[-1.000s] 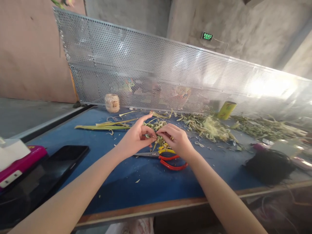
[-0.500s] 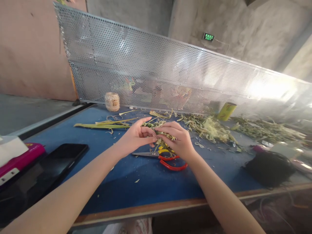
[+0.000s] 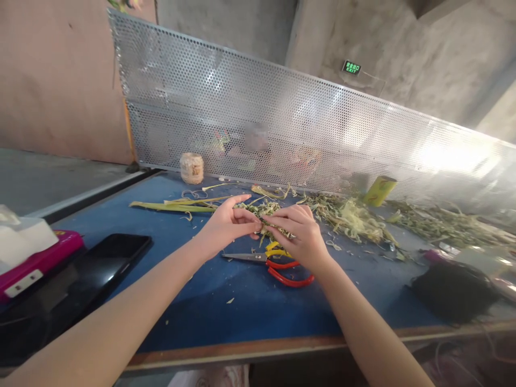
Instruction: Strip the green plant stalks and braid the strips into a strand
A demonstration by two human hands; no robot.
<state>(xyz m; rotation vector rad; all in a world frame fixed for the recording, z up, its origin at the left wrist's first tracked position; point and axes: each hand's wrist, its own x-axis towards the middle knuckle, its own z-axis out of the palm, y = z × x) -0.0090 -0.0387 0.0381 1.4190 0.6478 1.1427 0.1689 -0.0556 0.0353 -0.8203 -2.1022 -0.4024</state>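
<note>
A phone (image 3: 116,257) runs out of view leftward. Your left hand (image 3: 226,223) and right hand (image 3: 301,231) meet fingertip to fingertip, partly hiding plant scraps (image 3: 266,207) on the tabletop (image 3: 217,322); you can't tell what they grip. Rightward, a black bundle (image 3: 453,293) blurs.

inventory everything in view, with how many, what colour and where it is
plant scraps: uncounted, green and yellowish, middle to right of the table
stalks: several, yellow-green, left of middle
scissors: one pair, red handles, near centre
table: one, blue top, across the middle
roll: one, cream, far left
container: one, yellow-green, far right
phone: one, black, near left
power strip: one, magenta, left edge
dark bundle: one, black, near right, unclear
perforated screen: one, silver, behind table
exit sign: one, green, upper right
left hand: one, bare, centre
right hand: one, bare, fingertips meeting the left's
</note>
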